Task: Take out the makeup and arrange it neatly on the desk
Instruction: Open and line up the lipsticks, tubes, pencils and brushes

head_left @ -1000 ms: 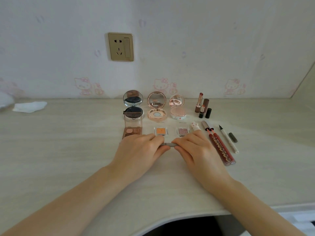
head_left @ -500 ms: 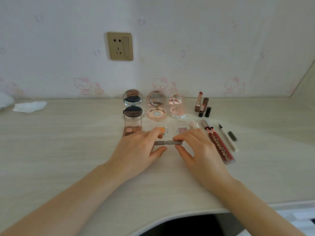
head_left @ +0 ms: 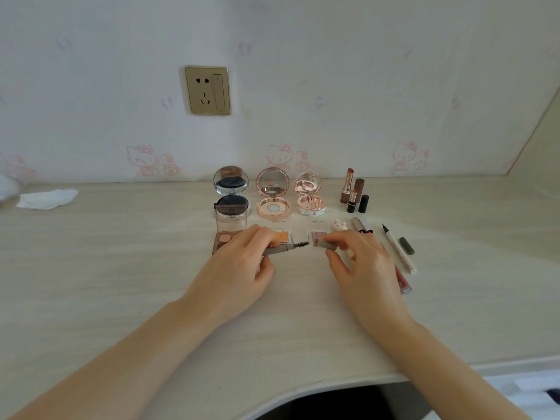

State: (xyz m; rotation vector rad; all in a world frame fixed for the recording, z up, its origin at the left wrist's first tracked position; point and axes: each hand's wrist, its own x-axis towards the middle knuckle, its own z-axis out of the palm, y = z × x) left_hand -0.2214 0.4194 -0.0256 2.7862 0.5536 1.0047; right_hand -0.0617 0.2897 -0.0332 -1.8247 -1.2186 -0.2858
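Toward the desk's (head_left: 127,286) far left edge a crumpled tissue (head_left: 47,199) lies alone, well apart from everything else. Moving right along the back edge, three open compacts stand in a row: the dark cushion compact (head_left: 231,192), the rose-gold compact (head_left: 273,195) and the pink compact (head_left: 309,195), each hinged up with its pan showing. In front of them lie a brown eyeshadow palette (head_left: 225,237) and an orange eyeshadow pan (head_left: 283,236), partly behind my knuckles. My left hand (head_left: 239,274) grips the brow pencil (head_left: 281,249), long axis running left to right, bristle tip pointing right. Just across a small gap, my right hand (head_left: 360,268) pinches its cap (head_left: 325,244) between thumb and fingers. The two parts lie nearly in line, so parting or rejoining them is a straight slide, I judge. Further right stand the lipsticks (head_left: 353,192); nearer the front, a white eyeliner pen (head_left: 400,251) lies beside its grey cap (head_left: 406,245).
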